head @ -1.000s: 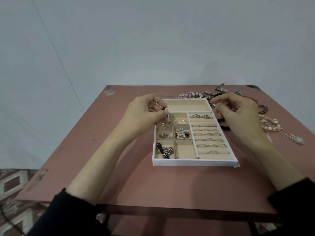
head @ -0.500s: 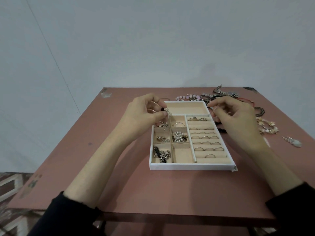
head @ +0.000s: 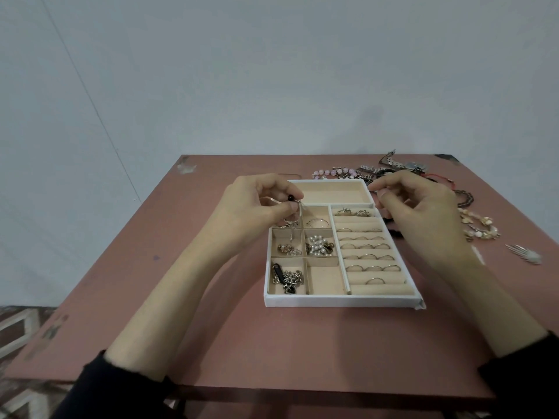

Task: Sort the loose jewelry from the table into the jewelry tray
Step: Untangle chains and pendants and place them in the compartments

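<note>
Left hand (head: 257, 204) is up over the far-left corner of the jewelry tray (head: 332, 301), thumb and fingertips pinching a small dangly piece (head: 292, 199), silver with a dark bead on top. It hangs right above the far-left little square. The right hand (head: 423, 216) is off to the other side, by the tray's far-right corner, with the fingers curled in. Honestly can't tell if it's got anything in them.

The tray is white with beige lining and sits mid-table (head: 181, 267). Going left to right:
- The left column has some silver bits half hidden under the hand, a few gold-ish pieces (head: 289, 248) in the middle square, and a chunky chain with a black strap (head: 287, 278) in the near one.
- The next column has a thin hoop (head: 317, 222) in the far square and a pearl cluster (head: 319, 245) below it.
- The ring rolls on the right hold rows of rings (head: 367, 257).

Right of the tray the loose stuff is on the table. There's a pink bead bracelet (head: 332, 172), a dark tangle (head: 375, 170), a shell bracelet (head: 478, 228) and a silver leaf thing (head: 523, 254).

Versus half a second back, basically nothing has changed. Both hands are in the same spots and the pinch is the same. A second back the dangly piece hung a touch lower toward the tray.
</note>
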